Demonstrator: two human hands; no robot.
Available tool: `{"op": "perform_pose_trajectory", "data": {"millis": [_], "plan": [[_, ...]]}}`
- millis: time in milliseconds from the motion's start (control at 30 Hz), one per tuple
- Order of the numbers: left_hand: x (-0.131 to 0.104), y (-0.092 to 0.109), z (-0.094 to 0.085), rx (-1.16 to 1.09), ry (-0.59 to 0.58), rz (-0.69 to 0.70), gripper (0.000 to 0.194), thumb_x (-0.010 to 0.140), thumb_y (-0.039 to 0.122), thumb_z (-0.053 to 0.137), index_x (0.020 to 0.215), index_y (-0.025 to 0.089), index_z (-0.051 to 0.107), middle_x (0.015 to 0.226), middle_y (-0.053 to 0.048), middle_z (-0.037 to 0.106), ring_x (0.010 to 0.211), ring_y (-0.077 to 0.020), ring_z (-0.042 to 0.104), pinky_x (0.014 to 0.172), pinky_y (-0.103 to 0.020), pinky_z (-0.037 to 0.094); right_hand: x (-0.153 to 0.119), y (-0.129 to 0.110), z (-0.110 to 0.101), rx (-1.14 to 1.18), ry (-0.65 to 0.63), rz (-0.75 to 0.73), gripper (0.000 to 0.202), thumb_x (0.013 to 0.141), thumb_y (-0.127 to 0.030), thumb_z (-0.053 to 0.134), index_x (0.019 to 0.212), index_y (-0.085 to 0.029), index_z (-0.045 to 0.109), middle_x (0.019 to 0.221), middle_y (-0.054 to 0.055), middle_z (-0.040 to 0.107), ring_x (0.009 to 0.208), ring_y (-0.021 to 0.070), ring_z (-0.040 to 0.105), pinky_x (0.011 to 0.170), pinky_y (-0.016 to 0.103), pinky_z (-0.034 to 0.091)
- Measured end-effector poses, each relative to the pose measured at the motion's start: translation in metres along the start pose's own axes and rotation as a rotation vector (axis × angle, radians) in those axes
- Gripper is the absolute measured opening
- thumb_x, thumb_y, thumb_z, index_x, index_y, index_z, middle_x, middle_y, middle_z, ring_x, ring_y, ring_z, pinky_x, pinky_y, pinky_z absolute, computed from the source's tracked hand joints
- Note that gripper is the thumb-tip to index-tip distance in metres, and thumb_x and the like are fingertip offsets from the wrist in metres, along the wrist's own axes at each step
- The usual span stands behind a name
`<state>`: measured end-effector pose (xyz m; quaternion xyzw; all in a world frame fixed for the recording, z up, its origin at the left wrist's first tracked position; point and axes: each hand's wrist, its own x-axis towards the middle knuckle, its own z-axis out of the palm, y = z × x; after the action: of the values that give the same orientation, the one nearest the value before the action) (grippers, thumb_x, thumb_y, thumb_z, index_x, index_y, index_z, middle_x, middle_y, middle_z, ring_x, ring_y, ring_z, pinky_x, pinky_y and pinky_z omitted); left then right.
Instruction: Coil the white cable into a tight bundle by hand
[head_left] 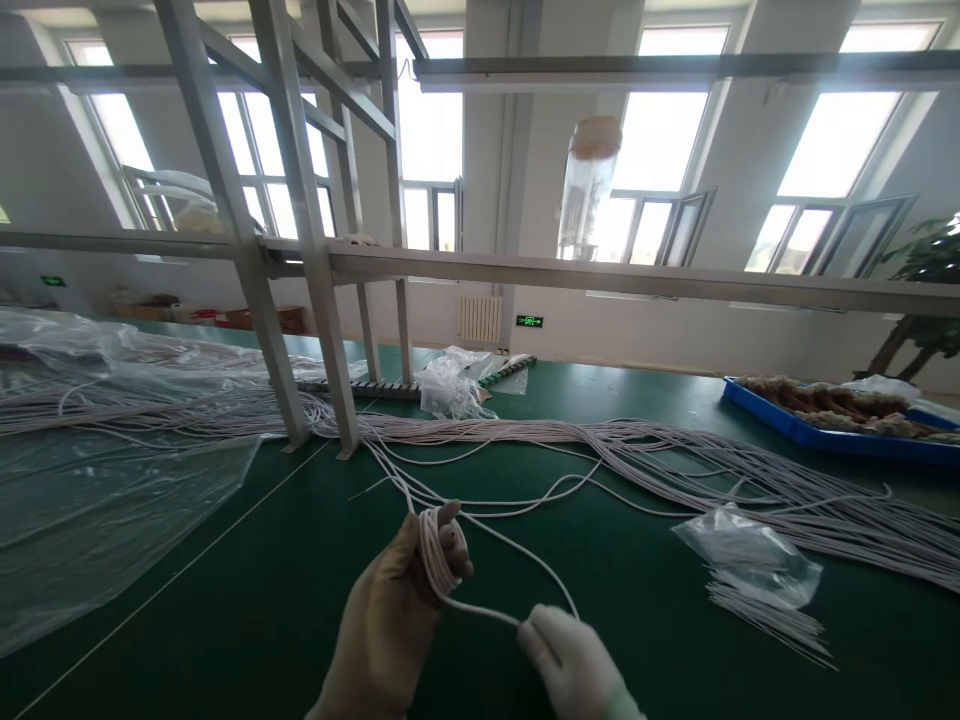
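Cord (439,555) round left hand (397,620)

Frame posts (330,400) and cords (675,470) ahead

The left hand (397,610) wears a tan, close-fitting glove reaching past the wrist. The right hand (574,662), near the lower edge, wears a thin white glove with a pale greenish cuff.

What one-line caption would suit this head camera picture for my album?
Gloved left hand holds a coil of white cord while the right hand pinches its strand above a green table.
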<state>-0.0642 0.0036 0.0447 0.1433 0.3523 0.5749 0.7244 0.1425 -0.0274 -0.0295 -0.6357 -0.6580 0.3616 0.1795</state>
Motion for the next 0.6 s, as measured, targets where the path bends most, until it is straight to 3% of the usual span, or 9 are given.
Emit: {"op": "perform_pose_trajectory", "data": {"millis": [133,233,300,400,500,600], "plan": [[-0.011,-0.004,0.0,0.098,-0.133,-0.145,0.039,0.098,0.036,0.058,0.121,0.007,0.069,0.092,-0.011,0.072,0.081,-0.0216,0.069,0.08,-0.036,0.058,0.025,-0.016,-0.052,0.015,0.128,-0.012,0.015,0.1,-0.025,0.057,0.088,-0.019,0.065,0.09,0.004,0.065,0.083,0.0228,0.064,0.075,0.033,0.053],[-0.021,-0.007,0.007,0.273,-0.223,-0.161,0.029,0.093,0.034,0.064,0.109,0.012,0.076,0.084,-0.008,0.071,0.073,-0.0209,0.065,0.072,-0.033,0.055,0.041,-0.033,-0.068,0.01,0.134,-0.043,0.013,0.096,-0.026,0.064,0.086,-0.018,0.065,0.085,0.003,0.064,0.079,0.0225,0.063,0.072,0.033,0.052],[-0.025,-0.006,0.013,0.45,-0.235,-0.141,0.025,0.087,0.034,0.073,0.103,0.016,0.078,0.084,-0.007,0.073,0.07,-0.0211,0.064,0.068,-0.032,0.052,0.047,-0.044,-0.072,0.01,0.122,-0.072,0.013,0.095,-0.027,0.066,0.086,-0.018,0.065,0.084,0.002,0.064,0.079,0.0219,0.063,0.071,0.032,0.052],[-0.024,-0.009,0.016,0.65,-0.257,-0.176,0.037,0.082,0.045,0.079,0.104,0.016,0.077,0.089,-0.008,0.075,0.073,-0.0229,0.066,0.07,-0.034,0.052,0.047,-0.06,-0.075,0.002,0.105,-0.12,0.013,0.096,-0.028,0.067,0.088,-0.018,0.066,0.087,0.001,0.066,0.079,0.0204,0.064,0.072,0.031,0.053],[-0.01,-0.022,0.005,0.609,-0.27,-0.288,0.047,0.086,0.055,0.071,0.104,0.011,0.076,0.088,-0.012,0.074,0.076,-0.0262,0.067,0.074,-0.038,0.052,0.034,-0.073,-0.074,-0.027,0.106,-0.15,0.014,0.101,-0.028,0.062,0.091,-0.019,0.067,0.09,0.002,0.066,0.079,0.0201,0.064,0.073,0.032,0.053],[0.003,-0.035,-0.011,0.536,-0.125,-0.18,0.028,0.081,0.039,0.081,0.099,0.017,0.078,0.1,-0.012,0.075,0.091,-0.0315,0.067,0.08,-0.04,0.052,0.012,-0.082,-0.058,-0.134,0.133,-0.163,0.018,0.103,-0.026,0.055,0.093,-0.02,0.068,0.089,0.005,0.066,0.079,0.023,0.063,0.074,0.037,0.052]]}}
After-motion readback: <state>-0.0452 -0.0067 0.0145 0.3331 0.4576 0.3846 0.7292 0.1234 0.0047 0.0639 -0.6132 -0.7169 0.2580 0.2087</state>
